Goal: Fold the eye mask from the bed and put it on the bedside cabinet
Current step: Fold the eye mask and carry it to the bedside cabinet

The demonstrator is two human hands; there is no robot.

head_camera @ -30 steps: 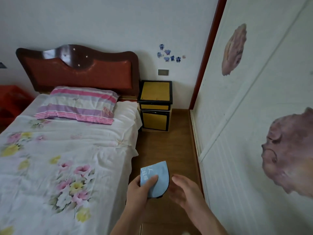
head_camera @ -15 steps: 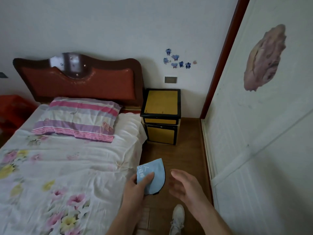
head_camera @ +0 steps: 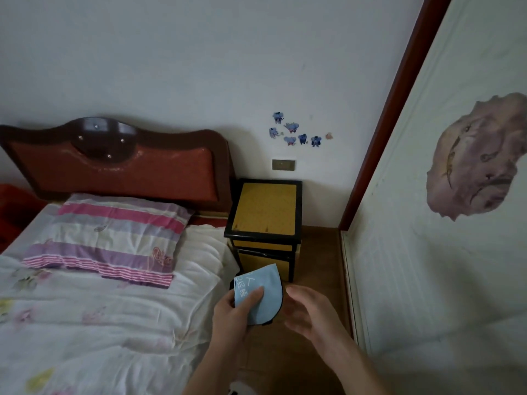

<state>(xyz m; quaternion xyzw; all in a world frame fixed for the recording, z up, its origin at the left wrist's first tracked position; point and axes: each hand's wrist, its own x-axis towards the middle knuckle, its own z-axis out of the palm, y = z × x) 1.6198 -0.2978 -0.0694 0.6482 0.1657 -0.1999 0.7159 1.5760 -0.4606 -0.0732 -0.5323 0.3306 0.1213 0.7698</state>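
Note:
The light blue eye mask (head_camera: 265,289), folded in half with a black edge, is pinched in my left hand (head_camera: 235,315), thumb on its front. My right hand (head_camera: 309,312) hovers just to the right of it, fingers apart and holding nothing. The bedside cabinet (head_camera: 266,208), yellow with a black frame, stands just beyond the mask, between the bed (head_camera: 99,317) and the right wall. Its top is bare.
A striped pillow (head_camera: 114,232) lies at the head of the bed below the red-brown headboard (head_camera: 114,163). A white panelled wall (head_camera: 427,266) closes the right side. A narrow strip of wooden floor (head_camera: 319,252) runs between bed and wall.
The view has moved forward along the bed; the cabinet is now much nearer. My left hand still grips the folded mask and the right hand stays open beside it.

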